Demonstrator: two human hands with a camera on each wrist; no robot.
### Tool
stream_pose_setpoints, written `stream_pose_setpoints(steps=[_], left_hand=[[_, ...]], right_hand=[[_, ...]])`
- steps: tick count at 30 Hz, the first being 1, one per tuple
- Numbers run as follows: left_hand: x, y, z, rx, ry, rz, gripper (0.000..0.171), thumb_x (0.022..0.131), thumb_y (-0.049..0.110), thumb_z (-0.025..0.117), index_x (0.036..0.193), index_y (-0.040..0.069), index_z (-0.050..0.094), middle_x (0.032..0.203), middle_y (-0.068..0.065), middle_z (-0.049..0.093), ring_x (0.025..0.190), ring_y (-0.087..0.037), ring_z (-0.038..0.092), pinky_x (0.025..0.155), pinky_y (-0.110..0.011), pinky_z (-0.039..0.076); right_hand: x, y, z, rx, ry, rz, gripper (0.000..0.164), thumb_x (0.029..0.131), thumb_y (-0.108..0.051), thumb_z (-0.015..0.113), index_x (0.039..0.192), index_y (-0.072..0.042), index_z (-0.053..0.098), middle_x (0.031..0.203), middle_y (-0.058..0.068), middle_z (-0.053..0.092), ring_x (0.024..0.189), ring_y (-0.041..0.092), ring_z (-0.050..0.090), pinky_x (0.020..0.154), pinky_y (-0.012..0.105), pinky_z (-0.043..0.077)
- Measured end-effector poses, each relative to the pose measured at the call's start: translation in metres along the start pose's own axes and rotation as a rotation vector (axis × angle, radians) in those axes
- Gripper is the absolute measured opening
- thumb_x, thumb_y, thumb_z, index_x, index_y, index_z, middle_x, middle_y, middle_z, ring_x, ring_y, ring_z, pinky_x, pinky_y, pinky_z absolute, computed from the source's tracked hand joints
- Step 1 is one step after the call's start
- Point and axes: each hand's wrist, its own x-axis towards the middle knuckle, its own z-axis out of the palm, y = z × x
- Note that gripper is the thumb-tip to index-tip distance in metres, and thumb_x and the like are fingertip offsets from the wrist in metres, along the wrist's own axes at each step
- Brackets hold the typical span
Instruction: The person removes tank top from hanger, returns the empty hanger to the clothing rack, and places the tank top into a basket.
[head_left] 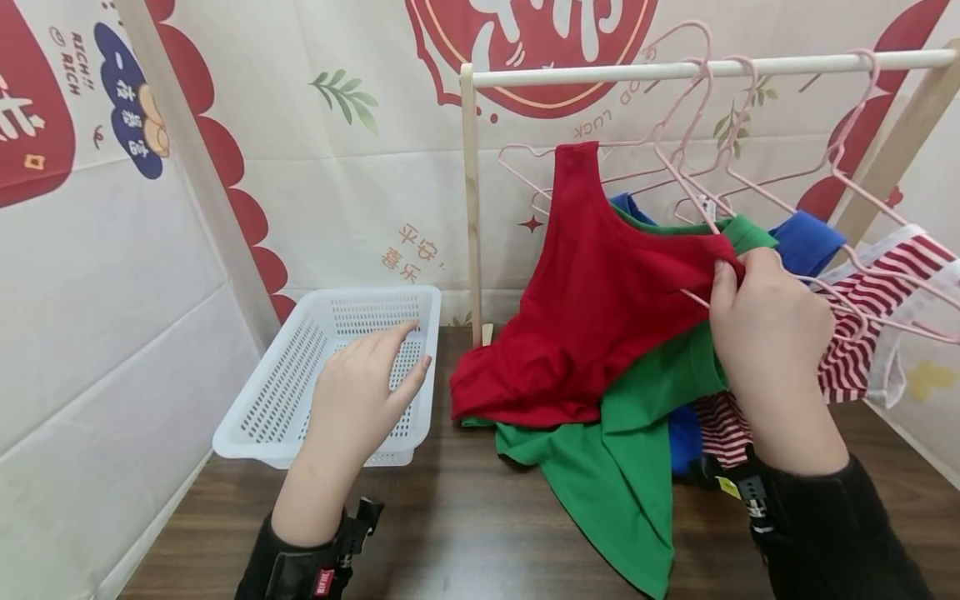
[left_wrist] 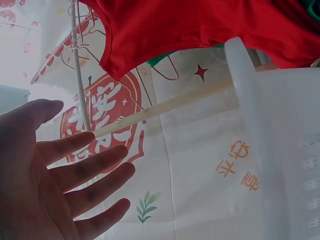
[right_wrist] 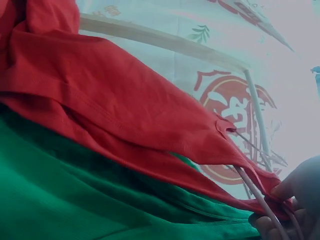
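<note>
A red tank top hangs on a pink hanger at the front of the rack, its left strap up on the hanger's shoulder. My right hand pinches its other strap, with the hanger's end poking out beside the thumb. In the right wrist view the fingers hold red cloth next to the pink hanger wire. My left hand hovers over the white basket with fingers spread and nothing held. The left wrist view shows that hand with its fingers apart.
Behind the red top hang a green garment, a blue one and a red-and-white striped one. The white rail rests on a wooden post at the left. Printed cloth backs the brown table.
</note>
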Motion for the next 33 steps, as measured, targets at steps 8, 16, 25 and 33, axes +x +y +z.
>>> stream_pose_setpoints(steps=[8,16,25,33], left_hand=[[0.001,0.0,0.002,-0.004,0.003,-0.008,0.047,0.09,0.033,0.067,0.13,0.009,0.061,0.119,-0.01,0.067,0.108,-0.028,0.064,0.084,-0.046,0.053],[0.0,-0.001,0.005,0.003,0.014,-0.007,0.045,0.091,0.032,0.067,0.129,0.009,0.062,0.119,-0.01,0.067,0.108,-0.027,0.064,0.084,-0.045,0.053],[-0.001,-0.002,0.006,0.005,0.028,-0.002,0.045,0.09,0.032,0.068,0.128,0.008,0.063,0.117,-0.01,0.068,0.104,-0.028,0.065,0.081,-0.044,0.054],[0.002,-0.006,0.008,-0.007,0.104,0.032,0.043,0.091,0.029,0.067,0.126,0.005,0.064,0.115,-0.012,0.068,0.104,-0.029,0.065,0.084,-0.044,0.053]], right_hand=[[-0.009,0.003,-0.006,0.024,0.088,-0.026,0.045,0.101,-0.03,0.047,0.104,0.013,0.059,0.079,0.033,0.059,0.063,0.049,0.051,0.048,0.053,0.035],[-0.026,0.017,-0.006,0.055,0.157,-0.04,0.043,0.099,-0.027,0.051,0.101,0.014,0.062,0.084,0.034,0.06,0.065,0.05,0.052,0.052,0.053,0.035],[-0.036,0.037,0.002,0.13,0.161,0.055,0.045,0.099,-0.028,0.051,0.103,0.016,0.062,0.092,0.035,0.062,0.076,0.049,0.052,0.062,0.052,0.039],[-0.034,0.046,0.007,0.253,0.206,0.015,0.039,0.096,-0.026,0.059,0.096,0.012,0.065,0.087,0.03,0.064,0.068,0.016,0.051,0.06,0.013,0.032]])
